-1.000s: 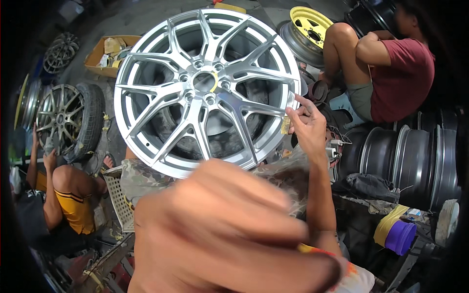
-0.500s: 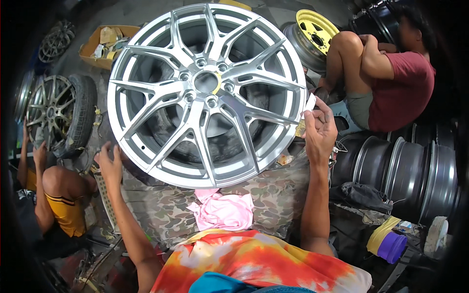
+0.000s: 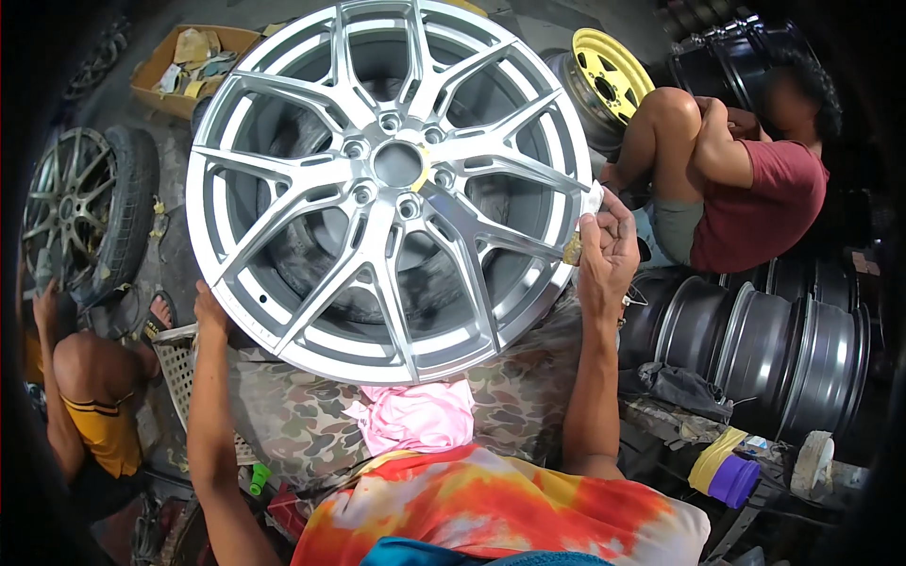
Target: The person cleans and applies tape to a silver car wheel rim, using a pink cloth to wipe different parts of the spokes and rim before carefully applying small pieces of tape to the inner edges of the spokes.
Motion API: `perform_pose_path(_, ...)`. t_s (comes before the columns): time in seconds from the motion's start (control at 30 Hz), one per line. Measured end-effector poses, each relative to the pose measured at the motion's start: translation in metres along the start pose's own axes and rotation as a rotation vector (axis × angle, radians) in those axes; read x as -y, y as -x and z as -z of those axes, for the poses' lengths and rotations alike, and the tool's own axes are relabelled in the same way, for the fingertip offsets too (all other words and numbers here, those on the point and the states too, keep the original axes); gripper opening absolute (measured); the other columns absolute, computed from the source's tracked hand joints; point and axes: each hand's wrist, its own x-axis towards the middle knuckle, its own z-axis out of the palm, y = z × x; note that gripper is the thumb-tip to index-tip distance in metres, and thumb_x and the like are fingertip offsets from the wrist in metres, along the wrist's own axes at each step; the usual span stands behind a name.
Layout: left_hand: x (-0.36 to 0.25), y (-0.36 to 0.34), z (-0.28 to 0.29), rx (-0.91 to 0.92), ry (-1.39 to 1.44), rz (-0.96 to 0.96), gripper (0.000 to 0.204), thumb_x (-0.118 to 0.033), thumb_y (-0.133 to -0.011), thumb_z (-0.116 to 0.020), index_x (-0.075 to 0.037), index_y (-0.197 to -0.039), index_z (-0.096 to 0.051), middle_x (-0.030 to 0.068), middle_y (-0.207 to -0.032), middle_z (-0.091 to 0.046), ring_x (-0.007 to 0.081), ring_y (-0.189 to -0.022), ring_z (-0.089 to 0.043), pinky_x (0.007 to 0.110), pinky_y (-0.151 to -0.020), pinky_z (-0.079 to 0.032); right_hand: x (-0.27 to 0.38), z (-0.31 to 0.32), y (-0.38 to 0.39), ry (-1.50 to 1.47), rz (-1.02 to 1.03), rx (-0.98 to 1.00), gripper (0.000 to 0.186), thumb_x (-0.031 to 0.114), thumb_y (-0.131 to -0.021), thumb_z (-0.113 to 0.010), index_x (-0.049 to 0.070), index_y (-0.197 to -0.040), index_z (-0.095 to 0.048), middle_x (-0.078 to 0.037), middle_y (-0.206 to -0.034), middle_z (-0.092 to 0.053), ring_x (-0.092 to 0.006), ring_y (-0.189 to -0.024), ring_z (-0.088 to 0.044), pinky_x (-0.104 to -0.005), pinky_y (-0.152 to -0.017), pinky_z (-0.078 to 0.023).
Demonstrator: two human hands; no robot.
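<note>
A large silver multi-spoke alloy wheel rim (image 3: 382, 241) lies face up in front of me, with a strip of yellow on the edge of its centre bore. My left hand (image 3: 210, 307) is at the lower left edge of the rim, closed against it, its fingers partly hidden. At the right edge, my right hand (image 3: 609, 247) pinches a small white piece (image 3: 592, 198) that looks like folded paper or sandpaper, close against the outer lip. Below the wheel rim, a crumpled pink cloth (image 3: 415, 420) rests on camouflage fabric (image 3: 519, 396).
A person in a maroon shirt (image 3: 769, 203) sits at the right, beside a yellow wheel (image 3: 612, 80) and several dark wheel barrels (image 3: 764, 344). Another person's knee (image 3: 90, 373) is at the left, near a tyre (image 3: 132, 208). A cardboard box (image 3: 151, 80) stands at the far left.
My left hand has gone from hovering with fingers apart to the rim's edge. The view has shifted slightly; my right hand keeps the white piece at the right edge.
</note>
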Motion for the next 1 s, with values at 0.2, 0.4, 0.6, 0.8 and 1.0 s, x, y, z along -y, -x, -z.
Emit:
perform_pose_path(0.2, 0.037, -0.052, -0.050, -0.041, 0.181, -0.522, 0.031, -0.021, -0.101, -0.061, 0.001, -0.122, -0.068, 0.0139, -0.105, -0.076, 0.0284, -0.089, -0.075, 0.038, -0.077, -0.059, -0.001, -0.003, -0.001, -0.024, 0.023, 0.005, 0.039, 0.002, -0.102, -0.061, -0.006, -0.139, -0.052, 0.000, -0.095, -0.058, -0.0019, -0.078, -0.061, -0.0153, -0.065, -0.045)
perform_pose_path(0.4, 0.043, -0.071, -0.053, 0.085, 0.857, -0.144, 0.025, -0.016, -0.101, -0.064, -0.002, -0.121, -0.070, 0.0050, -0.104, -0.073, 0.0150, -0.088, -0.070, 0.031, -0.075, -0.057, 0.004, -0.010, 0.000, -0.004, 0.022, 0.021, 0.038, 0.002, -0.102, -0.061, -0.005, -0.139, -0.053, 0.001, -0.094, -0.056, -0.0020, -0.078, -0.061, -0.0153, -0.064, -0.045)
perform_pose_path(0.6, 0.028, -0.069, -0.057, 0.074, 0.830, -0.152, 0.026, -0.016, -0.101, -0.064, -0.001, -0.121, -0.070, 0.0053, -0.104, -0.073, 0.0151, -0.088, -0.070, 0.031, -0.075, -0.057, 0.004, -0.007, -0.001, 0.040, 0.039, 0.027, 0.038, 0.002, -0.102, -0.062, -0.005, -0.139, -0.053, 0.001, -0.093, -0.056, -0.0021, -0.078, -0.061, -0.0156, -0.065, -0.046)
perform_pose_path(0.8, 0.026, -0.070, -0.055, 0.063, 0.818, -0.155, 0.026, -0.017, -0.101, -0.064, -0.001, -0.121, -0.070, 0.0056, -0.104, -0.073, 0.0151, -0.088, -0.070, 0.031, -0.075, -0.057, 0.005, -0.010, -0.001, 0.019, 0.025, 0.003, 0.040, 0.000, -0.101, -0.062, -0.008, -0.139, -0.053, 0.000, -0.093, -0.062, -0.0001, -0.075, -0.058, -0.0138, -0.065, -0.044)
perform_pose_path(1.0, 0.023, -0.071, -0.058, 0.055, 0.822, -0.163, 0.027, -0.018, -0.101, -0.064, -0.001, -0.121, -0.070, 0.0059, -0.104, -0.073, 0.0152, -0.089, -0.070, 0.031, -0.075, -0.057, 0.005, -0.008, 0.000, 0.038, 0.036, 0.013, 0.039, 0.001, -0.101, -0.062, -0.008, -0.138, -0.053, 0.000, -0.093, -0.061, -0.0001, -0.076, -0.058, -0.0137, -0.066, -0.044)
